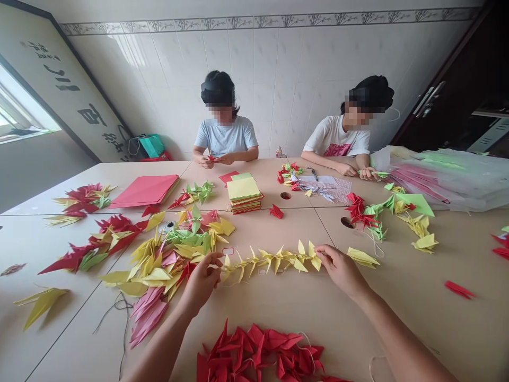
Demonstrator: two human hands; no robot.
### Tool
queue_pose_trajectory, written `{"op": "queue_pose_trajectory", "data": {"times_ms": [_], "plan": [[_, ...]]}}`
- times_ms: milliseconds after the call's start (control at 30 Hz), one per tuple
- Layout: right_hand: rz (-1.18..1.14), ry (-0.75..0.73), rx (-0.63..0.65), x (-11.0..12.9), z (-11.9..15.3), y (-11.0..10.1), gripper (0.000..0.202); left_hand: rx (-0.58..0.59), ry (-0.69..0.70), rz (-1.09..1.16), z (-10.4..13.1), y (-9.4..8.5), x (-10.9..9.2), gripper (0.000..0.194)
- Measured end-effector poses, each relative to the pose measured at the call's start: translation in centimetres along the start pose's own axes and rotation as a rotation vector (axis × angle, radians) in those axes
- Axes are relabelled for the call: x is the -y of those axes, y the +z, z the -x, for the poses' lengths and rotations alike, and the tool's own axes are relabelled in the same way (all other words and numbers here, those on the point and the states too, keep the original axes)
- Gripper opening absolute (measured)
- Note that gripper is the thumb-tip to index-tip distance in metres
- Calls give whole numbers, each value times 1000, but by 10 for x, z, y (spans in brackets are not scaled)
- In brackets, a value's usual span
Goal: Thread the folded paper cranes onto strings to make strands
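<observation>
A string of yellow paper cranes (274,259) stretches from side to side just over the table in front of me. My left hand (205,276) is closed in a pinch at its left end, where the thread itself is too fine to make out. At the right end, the thumb and fingers of my right hand (340,269) pinch the last crane or the thread beside it. Just right of that hand lie folded yellow cranes (362,258). Nearest to me is a heap of red paper cranes (258,353) with white thread running through it.
Mixed paper cranes (167,254) pile up on the left. Behind them are red paper sheets (145,191) and a stack of yellow squares (243,190). Across the table sit two people, one in a blue shirt (226,138), one in white (338,138). Plastic bags (453,175) lie far right.
</observation>
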State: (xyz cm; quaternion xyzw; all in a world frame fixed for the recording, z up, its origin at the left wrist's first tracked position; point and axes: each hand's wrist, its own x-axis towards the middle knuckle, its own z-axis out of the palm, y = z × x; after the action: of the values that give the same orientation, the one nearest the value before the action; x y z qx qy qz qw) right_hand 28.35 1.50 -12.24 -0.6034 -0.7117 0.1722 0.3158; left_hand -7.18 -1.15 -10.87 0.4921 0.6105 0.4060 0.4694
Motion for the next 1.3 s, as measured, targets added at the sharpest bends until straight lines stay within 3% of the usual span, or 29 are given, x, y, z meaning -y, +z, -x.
{"op": "queue_pose_trajectory", "data": {"times_ms": [267,600,867,967,1100,1300], "plan": [[48,56,-25,-6,20,4,32,-69,124,-188,0,7,12,32],[7,51,-79,-30,17,-3,29,-60,-18,-60,-3,4,11,33],[26,-12,-128,-32,17,1,27,-47,11,-112,-5,4,16,32],[103,-78,-195,-29,18,1,24,-46,16,-114,-5,4,17,32],[266,-286,-295,-12,15,6,21,-34,10,-156,-4,5,15,32],[425,-340,-209,0,12,18,14,-34,23,-183,-4,4,17,28]]}}
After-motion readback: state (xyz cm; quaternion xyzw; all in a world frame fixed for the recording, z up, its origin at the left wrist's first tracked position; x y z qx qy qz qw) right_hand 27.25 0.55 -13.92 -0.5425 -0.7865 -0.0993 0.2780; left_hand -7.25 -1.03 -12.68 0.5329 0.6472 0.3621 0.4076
